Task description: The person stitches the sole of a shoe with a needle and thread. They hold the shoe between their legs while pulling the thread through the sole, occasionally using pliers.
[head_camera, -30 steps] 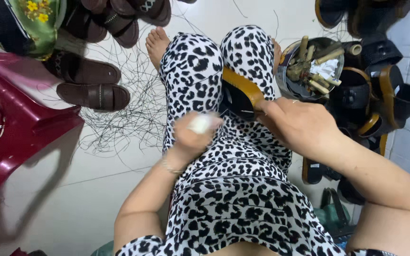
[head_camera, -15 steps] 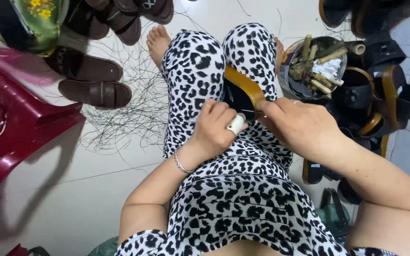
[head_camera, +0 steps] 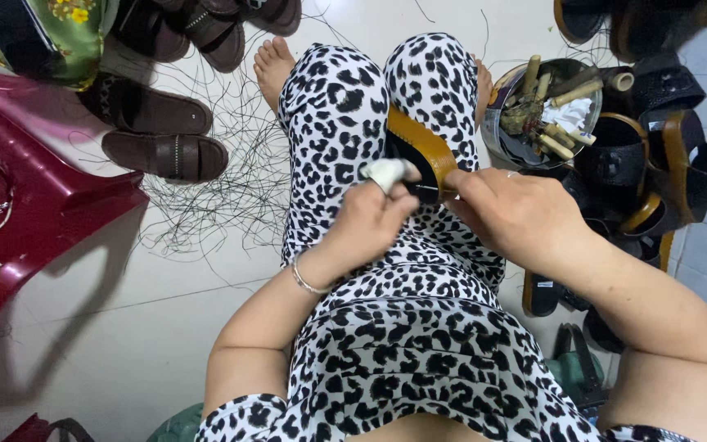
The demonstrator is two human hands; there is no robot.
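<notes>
Now the left hand [head_camera: 366,221] has come in close to the sandal [head_camera: 421,154] again; a second ago it was lifted a little off to the left with the small white wad [head_camera: 386,172] showing in its palm, and half a second ago it was already closing in. The fingers are curled tight round that white wad, which pokes out above the knuckles and sits against the tan edge of the sole. The right hand [head_camera: 517,214] has not shifted: it grips the near end of the sandal, thumb and fingers wrapped closed round it, holding it slanted across the lap between the two knees. To my eye the wad is being worked along the sole's edge, a rubbing or dabbing pass, though I cannot tell whether it is cloth or paper.

Beyond the right hand, just past the sandal's far end, stands a round tin [head_camera: 542,115] full of short sticks and rolled scraps. Further right of that hand lies a heap of black and tan sandals [head_camera: 656,164], close enough that the elbow has little room. Left of the left hand, well apart, a pair of brown sandals [head_camera: 157,135] rests on the floor amid loose dark threads [head_camera: 222,188], beside a red plastic stool [head_camera: 26,213]. Nothing lies between the two hands but the sandal itself.
</notes>
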